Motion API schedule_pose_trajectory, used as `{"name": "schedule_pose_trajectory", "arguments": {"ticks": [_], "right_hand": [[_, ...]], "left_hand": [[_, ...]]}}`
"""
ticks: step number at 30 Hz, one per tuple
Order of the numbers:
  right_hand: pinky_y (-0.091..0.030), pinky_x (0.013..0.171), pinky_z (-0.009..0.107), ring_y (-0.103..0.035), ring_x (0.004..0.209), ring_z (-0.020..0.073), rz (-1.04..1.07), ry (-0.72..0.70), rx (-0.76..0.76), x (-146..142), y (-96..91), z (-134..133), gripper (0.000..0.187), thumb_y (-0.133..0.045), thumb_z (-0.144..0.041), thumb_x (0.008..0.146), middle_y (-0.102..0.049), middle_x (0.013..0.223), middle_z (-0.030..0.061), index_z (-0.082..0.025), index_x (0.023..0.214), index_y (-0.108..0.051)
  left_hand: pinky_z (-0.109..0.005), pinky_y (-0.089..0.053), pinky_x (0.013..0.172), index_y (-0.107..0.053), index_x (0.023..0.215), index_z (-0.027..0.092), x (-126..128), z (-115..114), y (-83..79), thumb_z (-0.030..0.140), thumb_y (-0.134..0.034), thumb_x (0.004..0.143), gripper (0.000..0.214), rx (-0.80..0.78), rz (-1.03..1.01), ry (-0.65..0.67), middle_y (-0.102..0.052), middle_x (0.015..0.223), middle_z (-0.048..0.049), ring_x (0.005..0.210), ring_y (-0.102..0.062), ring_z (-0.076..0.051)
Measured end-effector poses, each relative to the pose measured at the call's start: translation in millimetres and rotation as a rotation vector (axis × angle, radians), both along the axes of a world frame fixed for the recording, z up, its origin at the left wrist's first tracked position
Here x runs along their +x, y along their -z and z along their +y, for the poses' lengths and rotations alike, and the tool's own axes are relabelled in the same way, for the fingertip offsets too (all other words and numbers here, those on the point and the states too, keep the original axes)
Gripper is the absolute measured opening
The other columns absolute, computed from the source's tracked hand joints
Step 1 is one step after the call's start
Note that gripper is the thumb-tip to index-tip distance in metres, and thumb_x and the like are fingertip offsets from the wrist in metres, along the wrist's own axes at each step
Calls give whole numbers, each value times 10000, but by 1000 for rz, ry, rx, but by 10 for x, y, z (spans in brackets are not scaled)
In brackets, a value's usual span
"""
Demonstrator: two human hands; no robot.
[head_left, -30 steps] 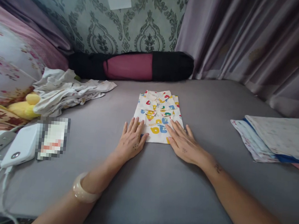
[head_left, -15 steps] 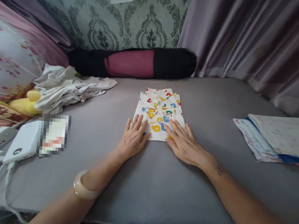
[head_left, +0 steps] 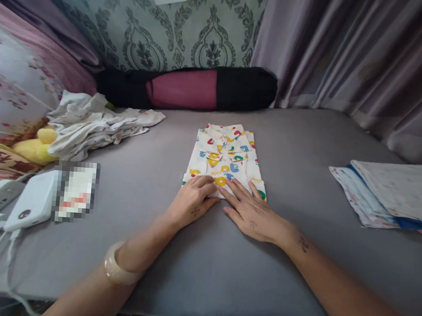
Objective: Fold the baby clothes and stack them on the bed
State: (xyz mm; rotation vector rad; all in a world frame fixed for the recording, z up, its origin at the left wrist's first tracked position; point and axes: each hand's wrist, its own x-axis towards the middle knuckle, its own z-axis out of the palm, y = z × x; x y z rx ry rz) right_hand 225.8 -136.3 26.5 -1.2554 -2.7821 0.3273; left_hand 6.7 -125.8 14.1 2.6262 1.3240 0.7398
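Observation:
A small folded garment (head_left: pixel 225 159), cream with coloured letter prints, lies flat on the grey sheet (head_left: pixel 206 260) in the middle. My left hand (head_left: pixel 193 201) rests at its near left edge, fingers curled together and pinching the hem. My right hand (head_left: pixel 251 212) lies flat beside it, fingers stretched onto the near edge of the cloth. A pale bangle (head_left: pixel 116 270) sits on my left wrist.
A heap of white clothes (head_left: pixel 93 124) lies at the back left beside a yellow plush toy (head_left: pixel 36 146). A white power bank (head_left: pixel 28 207) with cables sits at left. Folded cloths (head_left: pixel 391 194) are stacked at right. A black and maroon roll (head_left: pixel 187 88) lines the wall.
Both hands have slid toward me to the garment's near edge. My left fingers have curled from flat onto the hem. More of the garment's near corners shows now.

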Motion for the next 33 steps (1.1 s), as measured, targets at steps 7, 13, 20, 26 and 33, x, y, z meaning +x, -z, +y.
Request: {"name": "schedule_pose_trajectory", "arguments": {"ticks": [7, 13, 20, 26, 33], "right_hand": [[-144, 1191, 562, -142, 1481, 257, 15, 4, 6, -6, 4, -6, 565, -310, -428, 1014, -236, 1593, 90, -185, 1524, -286], [-199, 1182, 548, -251, 1454, 262, 65, 19, 65, -18, 8, 36, 511, -355, -393, 1006, -336, 1557, 91, -188, 1472, -397], [-335, 1138, 488, -436, 1357, 230, 169, 84, 203, 50, 89, 145, 464, -396, -154, 936, -519, 1435, 101, -180, 1383, -518], [-387, 1120, 436, -494, 1310, 244, 174, 167, 265, 231, 164, 284, 570, -403, -11, 783, -563, 1384, 131, -95, 1320, -576], [-427, 1099, 404, -516, 1292, 245, 195, 225, 224, 433, 244, 438, 636, -404, 18, 724, -543, 1398, 153, -81, 1329, -574]], "left_hand": [[-350, -503, 834, -653, 959, 169, 29, -35, -79, 284, -434, 989, 249, 54, 174, 91, -691, 995, -82, 958, -630, -208], [-350, -491, 843, -631, 959, 156, 58, -22, -92, 256, -403, 996, 253, 118, 203, 88, -700, 948, -79, 929, -648, -204], [-343, -484, 821, -595, 933, 170, 66, 9, -94, 254, -394, 996, 226, 175, 124, 40, -701, 921, -74, 873, -649, -193], [-405, -492, 898, -585, 1038, 173, -2, 54, -51, 286, -511, 936, 169, 97, 154, 14, -694, 1091, -103, 1019, -637, -254], [-380, -474, 1020, -604, 1166, 194, -244, 138, -62, 28, -456, 750, 471, -70, 195, -159, -648, 1267, -83, 1158, -608, -227]]}}
